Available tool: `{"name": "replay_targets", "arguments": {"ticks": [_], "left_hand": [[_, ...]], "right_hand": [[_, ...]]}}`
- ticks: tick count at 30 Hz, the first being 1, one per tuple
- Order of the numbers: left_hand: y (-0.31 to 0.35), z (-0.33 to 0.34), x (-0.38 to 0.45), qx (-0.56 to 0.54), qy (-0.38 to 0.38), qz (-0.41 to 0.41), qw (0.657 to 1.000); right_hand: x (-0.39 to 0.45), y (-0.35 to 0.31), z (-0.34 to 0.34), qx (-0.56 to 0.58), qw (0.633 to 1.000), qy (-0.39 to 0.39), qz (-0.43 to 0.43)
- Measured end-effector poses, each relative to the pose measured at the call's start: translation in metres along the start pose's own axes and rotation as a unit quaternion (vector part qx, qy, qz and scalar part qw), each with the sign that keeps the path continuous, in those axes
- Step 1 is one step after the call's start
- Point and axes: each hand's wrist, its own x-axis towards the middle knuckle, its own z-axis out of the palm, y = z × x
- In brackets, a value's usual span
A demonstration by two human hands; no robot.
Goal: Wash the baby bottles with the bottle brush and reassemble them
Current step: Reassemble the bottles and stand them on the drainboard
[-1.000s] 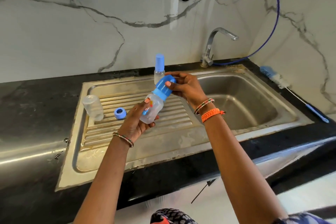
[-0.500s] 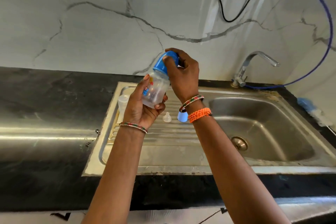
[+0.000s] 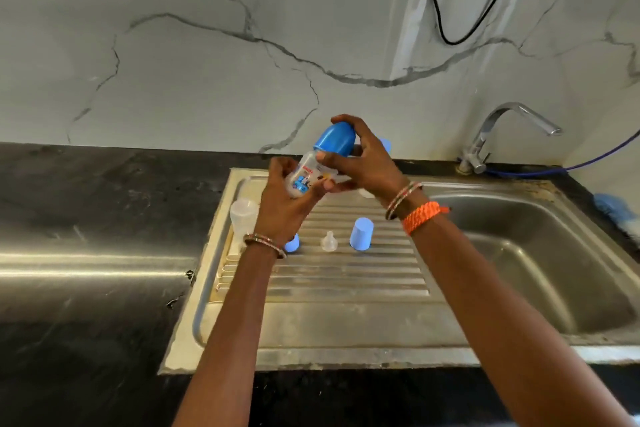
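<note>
Bottle (image 3: 306, 177) is held in mid-air above the back of the ribbed drainboard (image 3: 346, 274), between both hands, clear of the steel. Long axis is tilted: base low and toward the left, blue cap (image 3: 335, 139) high and toward the right, pointed away at the marble wall.

Left hand (image 3: 282, 204) is placed under and around the clear printed body; fingers are curled round it from below. This grip is clenched on the bottle. Right hand (image 3: 367, 163) is set over the upper end: fingertips are spread over the dome of the cap, thumb is laid across the neck just below the cap's rim. That grip is closed on the cap. The two hands meet at the bottle's middle, the right being the nearer to the cap, the left to the base.

Judged from this hold, a pull or twist along the tilted axis is what is called for, with the body steadied by the left and the cap worked by the right; whether it is going on or coming off cannot be told.

Loose parts are noted on the drainboard beneath: a clear open bottle body (image 3: 243, 215) at the left edge, a blue ring (image 3: 292, 243) partly hidden behind the left wrist, a clear teat (image 3: 329, 242), and a pale blue cap (image 3: 361, 233) stood upright. Basin (image 3: 540, 253) lies to the right. The brush is seen only as a blurred blue shape (image 3: 614, 210) on the bench at far right, well apart from both hands.
</note>
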Motion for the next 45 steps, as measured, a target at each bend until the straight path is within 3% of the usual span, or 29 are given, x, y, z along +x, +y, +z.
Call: {"name": "replay_targets", "arguments": {"ticks": [2, 3, 7, 13, 21, 26, 29, 32, 33, 35, 37, 38, 41, 45], "left_hand": [[-0.017, -0.003, 0.024, 0.160, -0.043, -0.002, 0.986], [-0.023, -0.007, 0.033, 0.185, -0.030, 0.003, 0.982], [-0.045, -0.032, 0.071, 0.147, 0.057, 0.017, 0.987], [-0.084, -0.057, 0.098, 0.164, 0.048, -0.044, 0.984], [-0.103, -0.043, 0.089, 0.160, 0.048, 0.004, 0.986], [-0.101, -0.052, 0.083, 0.143, 0.086, 0.006, 0.986], [-0.106, -0.069, 0.074, 0.147, 0.127, -0.012, 0.981], [-0.118, -0.085, 0.060, 0.163, 0.145, -0.055, 0.974], [-0.121, -0.087, 0.056, 0.173, 0.137, -0.069, 0.973], [-0.127, -0.089, 0.047, 0.189, 0.132, -0.091, 0.969], [-0.130, -0.092, 0.036, 0.189, 0.148, -0.113, 0.964], [-0.131, -0.093, 0.030, 0.183, 0.159, -0.130, 0.961], [-0.129, -0.096, 0.011, 0.164, 0.186, -0.164, 0.955], [-0.112, -0.083, 0.005, 0.164, 0.165, -0.142, 0.962]], "right_hand": [[0.033, 0.015, -0.013, -0.100, 0.994, 0.029, -0.036], [0.051, 0.026, -0.018, -0.157, 0.985, 0.047, -0.054], [0.113, 0.077, -0.025, -0.278, 0.958, 0.060, -0.041], [0.166, 0.144, -0.005, -0.318, 0.947, 0.012, -0.031], [0.173, 0.184, -0.001, -0.315, 0.947, 0.002, -0.064], [0.170, 0.179, -0.001, -0.332, 0.942, -0.025, -0.042], [0.166, 0.171, 0.005, -0.384, 0.921, 0.031, -0.060], [0.146, 0.146, 0.037, -0.396, 0.897, 0.084, -0.180], [0.139, 0.136, 0.051, -0.380, 0.897, 0.050, -0.218], [0.124, 0.116, 0.082, -0.351, 0.900, -0.112, -0.234], [0.111, 0.108, 0.108, -0.378, 0.862, -0.288, -0.179], [0.107, 0.111, 0.117, -0.391, 0.841, -0.337, -0.161], [0.099, 0.121, 0.127, -0.390, 0.843, -0.337, -0.154], [0.084, 0.098, 0.085, -0.327, 0.891, -0.272, -0.156]]}}
